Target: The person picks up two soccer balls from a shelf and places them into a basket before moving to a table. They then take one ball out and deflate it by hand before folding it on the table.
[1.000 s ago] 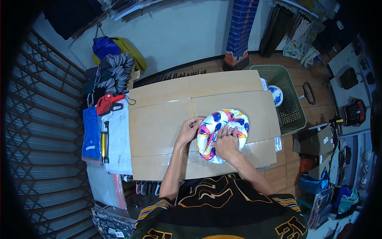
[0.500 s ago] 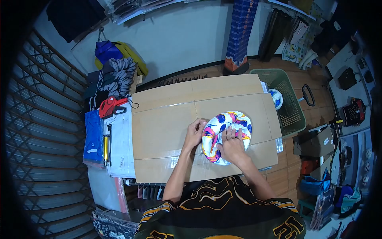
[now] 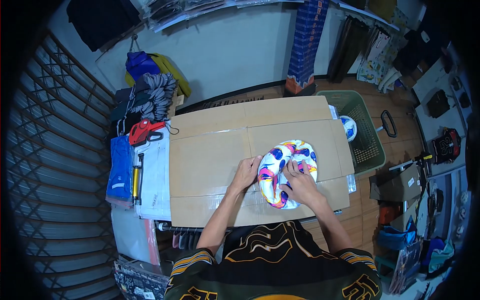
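A deflated ball (image 3: 270,189), white with blue, pink and orange patches, lies on the flattened cardboard (image 3: 210,160) with its top caved in. My right hand (image 3: 301,189) rests over the hollow, fingers stretched out and pressing into the ball. At the ball's left edge is my left hand (image 3: 247,173), its fingers curled against the side; their tips are partly hidden.
On the table's left lie a red tape-gun-like tool (image 3: 145,132), a yellow hand pump (image 3: 136,179) and a blue plastic packet (image 3: 120,167). To the right stands a green basket (image 3: 367,135) holding another ball (image 3: 348,128). Folded clothes (image 3: 150,97) are stacked at back left.
The view has shifted slightly. My left hand has opened out a little and come against the ball's edge. My right hand stays on the hollow, and the ball has turned or shifted slightly.
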`<state>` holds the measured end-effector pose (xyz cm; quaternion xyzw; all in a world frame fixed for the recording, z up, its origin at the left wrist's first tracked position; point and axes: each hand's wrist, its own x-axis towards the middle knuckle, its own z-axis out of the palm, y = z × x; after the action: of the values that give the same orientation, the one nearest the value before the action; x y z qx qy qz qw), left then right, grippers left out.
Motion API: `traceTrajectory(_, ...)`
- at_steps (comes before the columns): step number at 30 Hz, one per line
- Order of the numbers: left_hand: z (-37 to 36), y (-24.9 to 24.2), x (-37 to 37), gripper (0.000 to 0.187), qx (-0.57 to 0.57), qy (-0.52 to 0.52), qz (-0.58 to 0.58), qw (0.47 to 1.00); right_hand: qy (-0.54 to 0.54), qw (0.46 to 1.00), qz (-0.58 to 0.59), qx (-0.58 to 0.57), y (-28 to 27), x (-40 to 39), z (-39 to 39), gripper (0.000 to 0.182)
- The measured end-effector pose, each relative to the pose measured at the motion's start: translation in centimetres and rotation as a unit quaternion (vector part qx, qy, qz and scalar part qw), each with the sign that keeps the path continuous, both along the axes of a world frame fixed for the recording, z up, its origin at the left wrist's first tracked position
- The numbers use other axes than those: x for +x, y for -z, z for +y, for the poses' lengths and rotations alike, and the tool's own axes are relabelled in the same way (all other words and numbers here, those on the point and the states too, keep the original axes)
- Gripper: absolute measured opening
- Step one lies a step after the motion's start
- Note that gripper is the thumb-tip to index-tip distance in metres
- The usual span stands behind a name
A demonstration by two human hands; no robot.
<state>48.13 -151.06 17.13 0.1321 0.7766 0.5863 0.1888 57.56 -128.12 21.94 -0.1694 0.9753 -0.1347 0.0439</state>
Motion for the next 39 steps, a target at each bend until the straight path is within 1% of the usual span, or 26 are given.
traceTrajectory(3, -0.3, -1.1, 0.7, 0.039, -0.035, -0.036, 0.095, 0.994, -0.006, 1.000, -0.007, 0.000, -0.3, -0.2, 0.2, 0.077)
traceTrajectory(6, -0.9, -1.8, 1.0, 0.036, -0.061, -0.044, 0.129, 0.989, -0.016, 1.000, -0.005, -0.009, -0.2, -0.3, 0.7, 0.078)
traceTrajectory(9, -1.5, -1.7, 1.2, 0.027, -0.039, -0.036, 0.139, 0.989, -0.018, 1.000, -0.014, -0.009, -0.2, -0.5, 0.9, 0.080)
traceTrajectory(12, -2.1, -0.4, 0.9, 0.025, 0.053, -0.065, -0.001, 0.996, -0.011, 0.999, -0.023, -0.021, -0.2, -0.4, 0.9, 0.078)
traceTrajectory(13, -3.0, -1.8, 1.0, 0.025, 0.119, -0.179, -0.055, 0.975, -0.011, 0.999, -0.026, -0.027, -0.1, -0.4, 1.2, 0.077)
traceTrajectory(15, -9.3, 1.0, -1.9, 0.027, 0.186, -0.290, 0.016, 0.939, -0.005, 0.998, -0.028, -0.047, -0.1, -0.1, 1.5, 0.075)
traceTrajectory(17, -16.3, 0.5, -3.0, 0.026, 0.126, -0.389, 0.126, 0.904, -0.012, 0.998, -0.017, -0.051, 0.1, -0.2, 1.3, 0.074)
traceTrajectory(18, -19.9, 0.1, -3.1, 0.023, 0.062, -0.430, 0.145, 0.889, -0.015, 0.998, -0.010, -0.053, 0.2, -0.3, 1.3, 0.073)
traceTrajectory(20, -27.1, 2.3, -3.8, 0.018, 0.007, -0.495, 0.180, 0.850, -0.016, 0.999, -0.012, -0.043, 0.1, -0.5, 1.0, 0.072)
traceTrajectory(22, -32.3, 4.1, -3.0, 0.015, -0.114, -0.549, 0.211, 0.801, -0.021, 0.999, -0.006, -0.026, 0.1, -0.3, 0.8, 0.074)
traceTrajectory(23, -33.8, 4.9, -2.7, 0.015, -0.174, -0.571, 0.225, 0.770, -0.016, 0.999, -0.004, -0.032, 0.0, -0.3, 0.6, 0.074)
traceTrajectory(26, -35.2, 8.0, -1.0, 0.016, -0.248, -0.581, 0.196, 0.750, -0.013, 0.999, -0.009, -0.037, 0.0, -0.4, 0.6, 0.074)
traceTrajectory(27, -33.9, 7.0, -0.6, 0.015, -0.233, -0.601, 0.195, 0.740, -0.011, 0.999, -0.013, -0.048, -0.2, -0.3, 0.6, 0.075)
traceTrajectory(30, -33.4, 7.1, -0.9, 0.015, -0.283, -0.606, 0.191, 0.718, -0.006, 0.998, -0.020, -0.053, -0.8, -0.3, 0.4, 0.076)
traceTrajectory(33, -33.7, 7.3, -0.5, 0.024, -0.269, -0.596, 0.189, 0.733, -0.002, 0.998, -0.004, -0.059, -1.0, 0.0, 0.2, 0.075)
traceTrajectory(34, -33.9, 7.2, -0.4, 0.028, -0.265, -0.591, 0.193, 0.737, -0.001, 0.998, 0.001, -0.064, -0.9, 0.0, 0.3, 0.075)
traceTrajectory(37, -34.3, 7.5, 0.2, 0.045, -0.216, -0.600, 0.173, 0.751, 0.002, 0.997, 0.014, -0.074, 0.0, 0.1, 0.6, 0.075)
traceTrajectory(39, -33.9, 7.8, 1.5, 0.057, -0.192, -0.610, 0.165, 0.751, 0.000, 0.997, 0.020, -0.077, 0.5, 0.1, 0.8, 0.076)
